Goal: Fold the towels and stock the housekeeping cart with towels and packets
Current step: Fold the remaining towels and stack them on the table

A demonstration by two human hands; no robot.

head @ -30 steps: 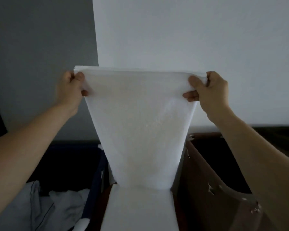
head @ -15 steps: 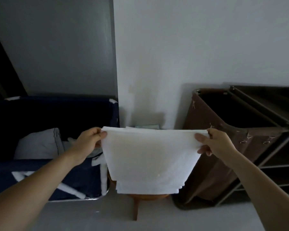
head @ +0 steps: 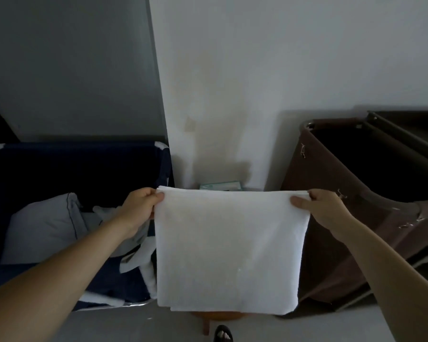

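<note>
A white towel (head: 229, 248), folded into a layered rectangle, hangs in front of me. My left hand (head: 140, 208) pinches its upper left corner and my right hand (head: 319, 208) pinches its upper right corner. The towel covers most of a small wooden stool (head: 218, 315) below it. A pale green packet (head: 220, 186) peeks out just behind the towel's top edge. The brown housekeeping cart (head: 351, 198) with a dark open bag stands at the right.
A navy laundry bin (head: 79, 164) at the left holds grey-white linen (head: 45, 225). A white wall rises behind, with a grey door panel at the left. A sandalled foot (head: 223, 334) shows on the grey floor at the bottom.
Both hands have come down from head height to waist height with the towel. The towel now hangs flat and squared, with its lower layers aligned.
</note>
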